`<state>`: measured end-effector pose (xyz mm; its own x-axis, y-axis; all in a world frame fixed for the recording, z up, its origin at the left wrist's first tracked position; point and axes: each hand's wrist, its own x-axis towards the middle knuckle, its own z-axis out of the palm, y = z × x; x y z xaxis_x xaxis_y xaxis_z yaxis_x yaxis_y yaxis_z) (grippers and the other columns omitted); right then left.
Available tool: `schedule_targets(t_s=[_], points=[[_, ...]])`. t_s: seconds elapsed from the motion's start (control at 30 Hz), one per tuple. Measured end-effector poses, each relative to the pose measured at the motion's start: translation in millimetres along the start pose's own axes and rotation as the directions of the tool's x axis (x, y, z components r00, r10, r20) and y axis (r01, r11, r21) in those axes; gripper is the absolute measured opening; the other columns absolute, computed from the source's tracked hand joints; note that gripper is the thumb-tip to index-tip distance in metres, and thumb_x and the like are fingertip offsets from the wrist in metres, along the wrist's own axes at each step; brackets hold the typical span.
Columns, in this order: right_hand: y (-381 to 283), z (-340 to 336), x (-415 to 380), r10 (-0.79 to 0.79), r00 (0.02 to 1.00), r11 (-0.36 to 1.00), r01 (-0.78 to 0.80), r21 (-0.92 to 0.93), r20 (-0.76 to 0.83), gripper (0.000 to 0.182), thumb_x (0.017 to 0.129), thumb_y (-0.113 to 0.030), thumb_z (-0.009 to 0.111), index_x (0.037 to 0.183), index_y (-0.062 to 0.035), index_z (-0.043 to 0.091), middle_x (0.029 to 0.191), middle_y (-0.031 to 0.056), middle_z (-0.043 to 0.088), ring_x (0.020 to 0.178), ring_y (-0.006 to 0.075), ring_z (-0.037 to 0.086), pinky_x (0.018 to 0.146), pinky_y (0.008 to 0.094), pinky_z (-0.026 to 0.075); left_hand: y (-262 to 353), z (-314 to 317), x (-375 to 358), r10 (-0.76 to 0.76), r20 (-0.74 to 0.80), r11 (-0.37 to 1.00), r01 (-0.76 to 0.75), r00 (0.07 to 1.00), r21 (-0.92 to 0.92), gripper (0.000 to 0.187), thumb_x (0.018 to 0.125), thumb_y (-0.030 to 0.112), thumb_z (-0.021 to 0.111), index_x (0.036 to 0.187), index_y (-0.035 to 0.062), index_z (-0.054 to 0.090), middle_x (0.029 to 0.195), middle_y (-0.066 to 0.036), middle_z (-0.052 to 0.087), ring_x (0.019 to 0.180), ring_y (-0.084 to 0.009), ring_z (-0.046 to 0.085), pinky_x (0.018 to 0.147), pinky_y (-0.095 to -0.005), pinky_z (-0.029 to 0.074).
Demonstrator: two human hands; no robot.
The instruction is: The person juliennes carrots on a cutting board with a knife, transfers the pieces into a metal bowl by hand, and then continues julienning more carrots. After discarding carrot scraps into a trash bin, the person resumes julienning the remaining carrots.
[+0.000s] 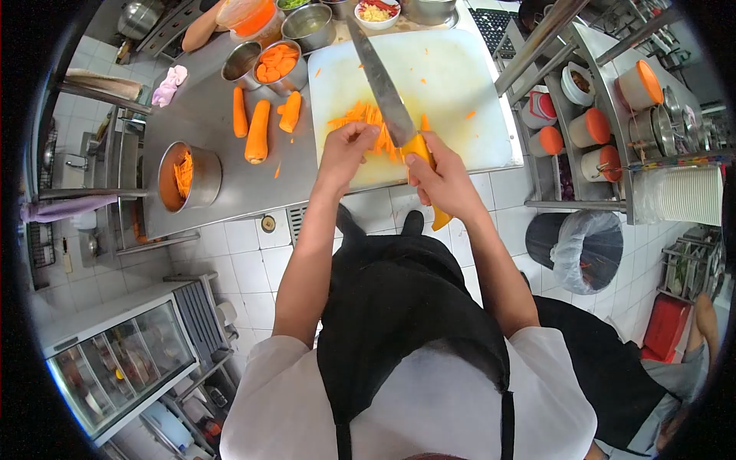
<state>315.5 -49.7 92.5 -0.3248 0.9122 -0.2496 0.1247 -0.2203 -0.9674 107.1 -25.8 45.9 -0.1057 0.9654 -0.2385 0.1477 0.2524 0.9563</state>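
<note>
My right hand (441, 175) is wrapped round the yellow handle of a large knife (382, 88), its blade pointing up and away over the white cutting board (468, 92). Beside the handle, my left hand (349, 153) has its fingers curled together at the near edge of a pile of carrot strips (360, 115); whether it pinches anything is too small to tell. Left of the board lie peeled carrots (258, 132) on the steel table (287, 184). A metal pot (201, 178) there holds more carrot strips.
Carrot slices fill a metal bowl (287, 75) behind the carrots, near other bowls. Another person's forearm (201, 29) shows at the far left. To the right are a shelf with lidded tubs (590, 127) and a lined bin (586, 253). Another person is at the lower right.
</note>
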Motion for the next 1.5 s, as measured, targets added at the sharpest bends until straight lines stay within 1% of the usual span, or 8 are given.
schedule_targets(t_s=[0.23,0.33,0.63,0.77,0.93,1.03,1.23,1.5], points=[[31,-57,20,-0.319,0.93,0.725,0.117,-0.679,-0.181,0.026,0.098,-0.025,0.062,0.104,-0.0021,0.053,0.067,0.0252,0.065,0.063,0.0425,0.067,0.059,0.0521,0.053,-13,-26,18,0.25,0.0,0.827,-0.213,0.968,0.52,0.021,0.095,0.02,0.071,0.099,-0.001,0.072,0.078,-0.004,0.067,0.071,-0.0125,0.061,0.067,-0.0292,0.049],[48,-79,37,-0.312,0.935,0.549,0.031,-0.835,-0.171,0.03,0.095,-0.025,0.064,0.109,-0.0019,0.05,0.071,0.028,0.067,0.071,0.0489,0.067,0.065,0.0576,0.053,-24,-31,28,0.349,-0.039,0.754,-0.256,0.936,0.605,0.018,0.093,0.018,0.069,0.101,0.002,0.073,0.097,-0.016,0.073,0.086,-0.0315,0.069,0.076,-0.0406,0.053],[48,-107,72,-0.339,0.929,0.37,-0.013,-0.929,-0.148,0.037,0.085,-0.02,0.072,0.112,-0.0032,0.053,0.09,0.0228,0.069,0.082,0.0424,0.069,0.072,0.0516,0.055,-74,-10,39,0.648,0.038,0.374,-0.361,0.761,0.854,0.057,0.097,0.026,0.063,0.143,-0.0046,0.046,0.145,-0.029,0.048,0.136,-0.0438,0.045,0.117,-0.0499,0.033],[53,-101,73,-0.629,0.772,0.309,0.14,-0.941,-0.092,0.034,0.086,-0.013,0.069,0.117,-0.003,0.059,0.104,0.0229,0.063,0.099,0.0399,0.064,0.083,0.0487,0.054,-64,26,28,0.6,-0.012,0.537,-0.392,0.8,0.747,0.058,0.099,0.027,0.059,0.145,-0.0049,0.044,0.149,-0.03,0.044,0.139,-0.0452,0.04,0.117,-0.0526,0.031],[80,-23,70,-0.564,0.789,0.713,0.317,-0.625,-0.244,0.042,0.093,-0.009,0.059,0.134,0.001,0.056,0.127,0.0269,0.06,0.117,0.0443,0.056,0.103,0.048,0.046,-64,18,44,0.623,-0.198,0.654,-0.365,0.756,0.663,0.053,0.1,0.023,0.057,0.143,-0.0055,0.046,0.147,-0.029,0.046,0.138,-0.0453,0.042,0.117,-0.0516,0.032],[107,36,103,-0.702,0.636,0.584,0.255,-0.771,-0.321,0.044,0.098,-0.013,0.052,0.139,0.0042,0.052,0.135,0.0286,0.057,0.124,0.0453,0.054,0.108,0.0468,0.043,-67,32,49,0.634,-0.06,0.588,-0.431,0.771,0.685,0.045,0.102,0.021,0.051,0.139,-0.0058,0.051,0.142,-0.029,0.053,0.135,-0.045,0.045,0.116,-0.05,0.034],[76,75,108,-0.286,0.85,0.941,0.336,0.038,-0.443,0.048,0.106,-0.026,0.044,0.139,0.0079,0.05,0.136,0.0267,0.057,0.129,0.038,0.054,0.112,0.0435,0.04,-44,47,38,0.338,-0.154,0.926,-0.299,0.928,0.23,0.048,0.11,0.032,0.041,0.13,-0.0063,0.06,0.133,-0.021,0.063,0.125,-0.0334,0.058,0.109,-0.0397,0.043],[74,76,120,0.036,0.97,0.597,0.173,0.783,-0.242,0.04,0.108,-0.022,0.043,0.135,0.0028,0.057,0.134,0.0131,0.061,0.125,0.0232,0.057,0.109,0.0368,0.045,-51,64,42,0.071,-0.404,0.747,-0.317,0.912,-0.585,0.035,0.108,0.023,0.045,0.115,-0.0018,0.069,0.111,-0.009,0.069,0.1,-0.0184,0.065,0.09,-0.0329,0.053]])
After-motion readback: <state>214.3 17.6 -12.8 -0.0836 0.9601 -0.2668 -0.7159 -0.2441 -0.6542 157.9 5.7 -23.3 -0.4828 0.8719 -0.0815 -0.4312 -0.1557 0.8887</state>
